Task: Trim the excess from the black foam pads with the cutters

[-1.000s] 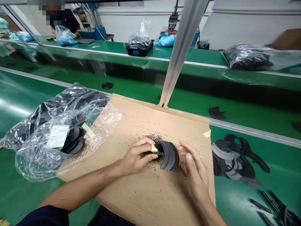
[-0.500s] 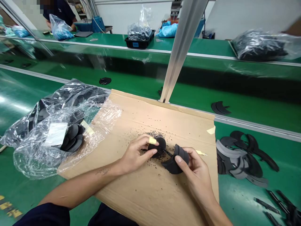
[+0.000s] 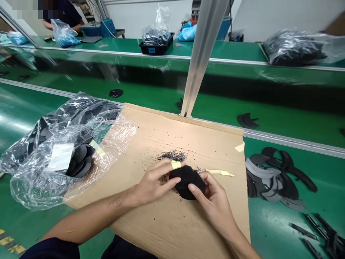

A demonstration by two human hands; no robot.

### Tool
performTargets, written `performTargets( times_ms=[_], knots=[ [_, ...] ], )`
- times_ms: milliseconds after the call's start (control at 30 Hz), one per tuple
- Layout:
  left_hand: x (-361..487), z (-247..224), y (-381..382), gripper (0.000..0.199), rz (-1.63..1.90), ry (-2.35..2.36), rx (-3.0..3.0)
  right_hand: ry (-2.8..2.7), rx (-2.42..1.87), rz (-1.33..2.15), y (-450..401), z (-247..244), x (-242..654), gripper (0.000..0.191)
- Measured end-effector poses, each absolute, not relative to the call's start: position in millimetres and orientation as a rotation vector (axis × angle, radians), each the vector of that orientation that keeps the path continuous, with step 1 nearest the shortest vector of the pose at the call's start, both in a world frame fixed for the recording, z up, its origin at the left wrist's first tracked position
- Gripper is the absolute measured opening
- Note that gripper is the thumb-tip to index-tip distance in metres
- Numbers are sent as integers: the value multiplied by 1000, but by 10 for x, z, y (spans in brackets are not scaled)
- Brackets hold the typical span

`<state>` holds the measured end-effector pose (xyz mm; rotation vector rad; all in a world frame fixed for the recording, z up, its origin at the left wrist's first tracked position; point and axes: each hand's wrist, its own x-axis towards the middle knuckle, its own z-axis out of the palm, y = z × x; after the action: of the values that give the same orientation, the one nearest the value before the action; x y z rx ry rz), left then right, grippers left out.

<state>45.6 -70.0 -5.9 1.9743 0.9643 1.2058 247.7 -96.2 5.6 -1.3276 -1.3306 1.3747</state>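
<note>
Between my two hands are dark, curved plastic pieces [image 3: 188, 183], held just above the cardboard. They meet or overlap, and I cannot tell where one ends and the other begins. My left hand [image 3: 155, 181], with yellow tape on a finger, pinches their left edge between thumb and fingers. At the right edge, my right hand [image 3: 217, 199] grips with its thumb on top and its fingers underneath. Small black scraps [image 3: 172, 155] lie scattered just beyond the hands. A pair of nippers with yellow-wrapped handles [image 3: 219, 172] rests on the cardboard behind my right hand.
The cardboard sheet [image 3: 151, 230] covers the green bench. A clear plastic bag of black discs [image 3: 81, 162] lies left. Curved grey and black parts [image 3: 277, 180] and narrow black parts [image 3: 326, 233] lie right. A metal post [image 3: 198, 68] rises beyond the cardboard. Another person works far left.
My hands have come closer together. The black pieces, earlier apart with a thin strip between them, now meet and show a flat dark face. The nippers have come more into view.
</note>
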Motion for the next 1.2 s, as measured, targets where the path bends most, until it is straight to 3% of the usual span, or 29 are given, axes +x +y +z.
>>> performTargets(
  times_ms=[500, 833, 1000, 1200],
  knots=[
    [431, -35, -728, 49, 1161, 887, 2500, -1488, -1263, 1318, -1033, -13, 2472, 22],
    [460, -48, -764, 46, 1133, 948, 2082, -1622, -1272, 1071, -1048, 9, 2461, 20],
    [448, 50, -701, 28, 1149, 685, 1897, -1780, -1047, 917, -1066, 13, 2468, 5],
    [426, 80, -692, 31, 1137, 621, 2004, -1849, -957, 817, -1052, 17, 2461, 13]
  ],
)
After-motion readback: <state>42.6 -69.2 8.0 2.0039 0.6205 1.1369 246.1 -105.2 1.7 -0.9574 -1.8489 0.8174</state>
